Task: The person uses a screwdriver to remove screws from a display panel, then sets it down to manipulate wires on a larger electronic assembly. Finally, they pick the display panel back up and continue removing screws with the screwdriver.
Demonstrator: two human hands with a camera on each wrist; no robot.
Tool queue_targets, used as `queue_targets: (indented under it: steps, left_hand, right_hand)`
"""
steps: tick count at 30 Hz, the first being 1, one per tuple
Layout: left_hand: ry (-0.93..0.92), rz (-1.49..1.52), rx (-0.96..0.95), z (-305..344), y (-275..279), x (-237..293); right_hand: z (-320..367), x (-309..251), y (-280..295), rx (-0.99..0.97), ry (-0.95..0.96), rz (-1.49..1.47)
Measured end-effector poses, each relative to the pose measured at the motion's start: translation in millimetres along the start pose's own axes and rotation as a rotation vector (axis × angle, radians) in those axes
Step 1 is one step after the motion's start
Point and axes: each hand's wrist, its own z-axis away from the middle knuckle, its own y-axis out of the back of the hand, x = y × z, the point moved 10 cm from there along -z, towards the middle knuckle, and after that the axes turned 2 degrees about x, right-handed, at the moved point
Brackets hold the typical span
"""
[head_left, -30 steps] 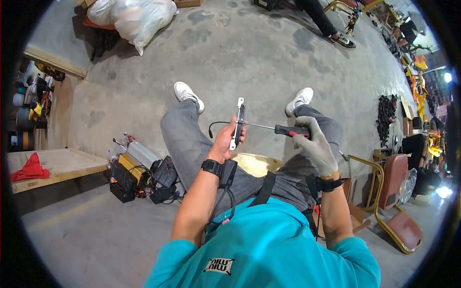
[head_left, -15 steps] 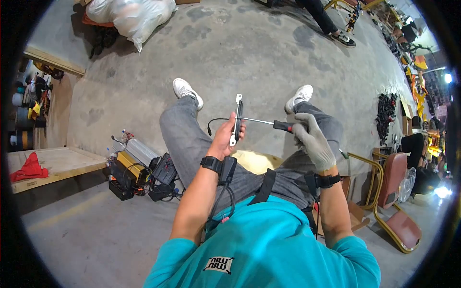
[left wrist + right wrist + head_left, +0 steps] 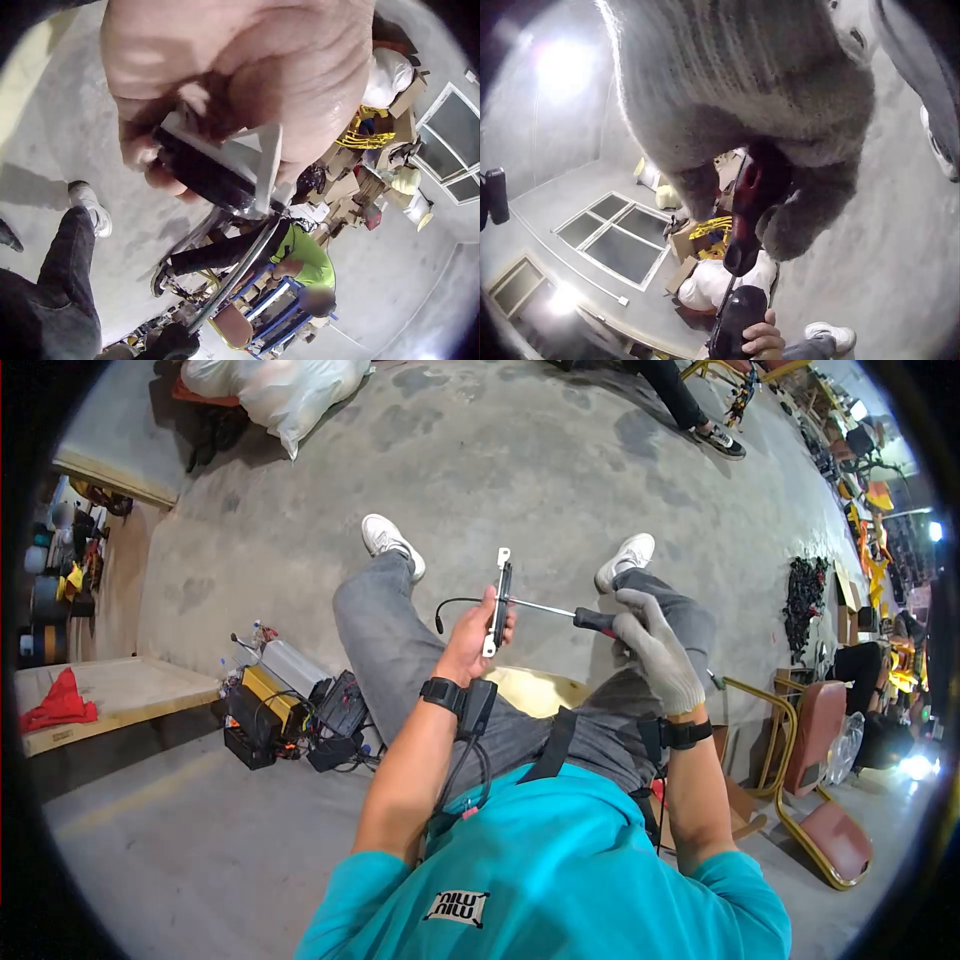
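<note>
My bare left hand [image 3: 468,647] grips a slim black part with a pale metal bracket [image 3: 503,585], held upright between my knees in the head view. A short black cable [image 3: 441,616] curls off it to the left. My right hand [image 3: 662,665], in a pale knit glove, holds a screwdriver [image 3: 592,621] by its black-and-red handle. The steel shaft reaches left, and its tip meets the part by my left fingers. In the left wrist view the shaft [image 3: 234,283] ends at the bracket's edge; the tip itself is hidden. Gloved fingers wrap the handle [image 3: 742,225] in the right wrist view.
A pale yellow surface [image 3: 530,693] sits between my thighs. To the left lie electronics boxes with wires [image 3: 290,705] and a wooden table [image 3: 140,695] bearing a red cloth [image 3: 62,700]. On the right stands a chair [image 3: 815,740]. Another person's leg [image 3: 670,395] is far ahead.
My gloved fingers have shifted along and around the screwdriver handle, covering more of its red portion. The black part stays in my left hand, with the shaft still against it.
</note>
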Motion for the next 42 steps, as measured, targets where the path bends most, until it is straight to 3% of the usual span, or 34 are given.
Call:
queue_targets:
  steps: [3,6,8,9,11,15,17,20,21,23,27,29,32,42]
  left_hand:
    - [0.032,-0.006,-0.013,0,4,-2]
    - [0.034,-0.023,-0.034,0,4,-1]
    - [0.05,-0.031,-0.042,0,3,-4]
    - [0.04,-0.03,-0.038,0,3,-3]
    - [0.029,-0.028,-0.032,0,3,-2]
    - [0.015,-0.015,-0.04,0,3,-2]
    - [0.015,-0.011,-0.034,0,1,-1]
    - [0.035,-0.052,-0.009,2,2,-1]
    - [0.018,-0.031,0.002,2,3,0]
    - [0.0,-0.009,0.012,2,3,1]
    - [0.019,-0.05,-0.019,2,3,0]
    - [0.018,-0.062,-0.019,3,2,2]
    - [-0.012,-0.054,0.01,0,3,1]
    - [0.013,0.006,-0.025,-1,2,-1]
  right_hand:
    - [9,-25,-9,-0.002,0.175,-0.023]
    - [1,-16,-1,-0.031,0.139,0.084]
    - [-3,3,4,-0.04,-0.068,0.025]
    - [-1,4,2,-0.037,-0.068,0.024]
    - [5,-13,-3,0.017,0.11,0.013]
    - [8,-26,-2,0.059,0.245,0.052]
    - [0,0,2,0.018,-0.006,-0.031]
    - [-1,4,5,0.011,-0.076,0.005]
    - [1,4,2,0.01,-0.077,0.006]
    - [6,-15,-4,0.034,0.126,-0.029]
    - [7,-15,-4,-0.001,0.146,0.024]
    - [4,1,-2,-0.013,-0.043,-0.068]
    - [9,-1,-5,-0.051,-0.123,-0.117]
    - [12,-3,-10,-0.103,-0.043,-0.09]
